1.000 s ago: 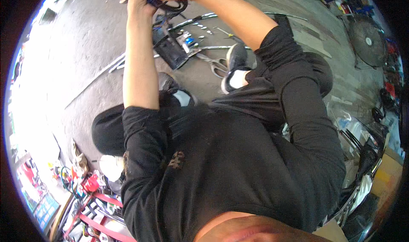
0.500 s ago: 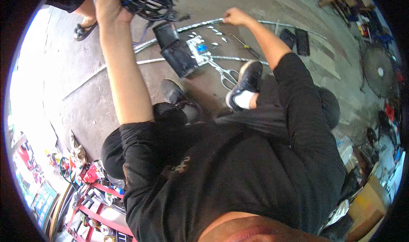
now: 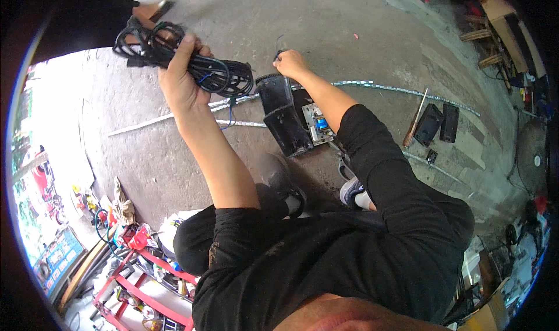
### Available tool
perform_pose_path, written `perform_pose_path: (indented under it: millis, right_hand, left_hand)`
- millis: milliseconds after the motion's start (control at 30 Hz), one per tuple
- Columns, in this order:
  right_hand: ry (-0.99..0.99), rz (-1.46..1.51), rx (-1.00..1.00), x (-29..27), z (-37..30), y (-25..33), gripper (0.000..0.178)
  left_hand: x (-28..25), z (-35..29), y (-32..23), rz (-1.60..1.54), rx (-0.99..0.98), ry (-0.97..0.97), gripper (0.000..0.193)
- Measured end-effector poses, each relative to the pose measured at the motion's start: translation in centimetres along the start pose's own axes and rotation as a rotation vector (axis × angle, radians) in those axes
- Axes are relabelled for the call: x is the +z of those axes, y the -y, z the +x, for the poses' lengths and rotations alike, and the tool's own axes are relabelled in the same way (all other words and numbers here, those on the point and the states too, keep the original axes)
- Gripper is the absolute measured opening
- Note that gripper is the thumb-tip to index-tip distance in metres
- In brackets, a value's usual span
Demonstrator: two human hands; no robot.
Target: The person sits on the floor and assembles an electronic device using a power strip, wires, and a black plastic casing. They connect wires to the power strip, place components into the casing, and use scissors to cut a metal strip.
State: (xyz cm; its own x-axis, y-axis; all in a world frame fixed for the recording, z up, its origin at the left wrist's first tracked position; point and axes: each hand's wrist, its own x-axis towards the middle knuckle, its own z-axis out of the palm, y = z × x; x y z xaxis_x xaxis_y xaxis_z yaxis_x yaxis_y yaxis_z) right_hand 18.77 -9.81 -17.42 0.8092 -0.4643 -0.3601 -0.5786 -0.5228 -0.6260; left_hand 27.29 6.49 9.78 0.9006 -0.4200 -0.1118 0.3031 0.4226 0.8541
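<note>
My left hand (image 3: 185,77) grips a looped bundle of black cable (image 3: 224,77), lifted above the floor. A thin blue wire hangs from the bundle. Further right, my right hand (image 3: 293,64) is closed in a pinch on a small dark piece with a thin wire (image 3: 280,41) sticking up; whether it joins the bundle cannot be told. Below that hand lies an open black plastic case (image 3: 285,121). Beside the case, partly behind my right forearm, is a circuit board (image 3: 317,124) with a blue part. Scissors (image 3: 345,166) show partly under my arm.
Long silvery strips (image 3: 402,88) run across the concrete floor. To the right lie a screwdriver (image 3: 416,118) and two black case halves (image 3: 430,124). A person in dark clothing (image 3: 87,22) is at upper left. A red metal frame (image 3: 131,287) with clutter stands at lower left.
My right hand has left the silvery strip and come closer to my left hand, now pinching a small dark piece. The cable bundle is still in my left hand. The view has shifted.
</note>
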Motion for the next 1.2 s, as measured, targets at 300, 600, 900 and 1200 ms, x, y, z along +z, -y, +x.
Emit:
perform_pose_path:
  millis: [300, 600, 900, 1200]
  right_hand:
    - [0.079, 0.777, 0.018, -21.5, -4.6, 0.0, 0.031]
    - [-0.251, 0.795, 0.134, -35.6, -22.0, -1.8, 0.025]
    - [-0.502, 0.815, 0.108, -32.0, -36.6, -8.6, 0.034]
    - [-0.391, -0.257, 0.488, -17.9, -50.2, -36.4, 0.044]
  left_hand:
    - [4.1, 3.8, 8.0, -0.128, -0.401, 0.345, 0.018]
    - [21.3, -9.1, 16.5, -0.146, -0.402, 0.763, 0.025]
    - [22.2, -19.0, 21.0, 0.100, -0.598, 1.102, 0.031]
    - [17.5, -20.3, 25.5, -0.207, -1.155, 0.633, 0.017]
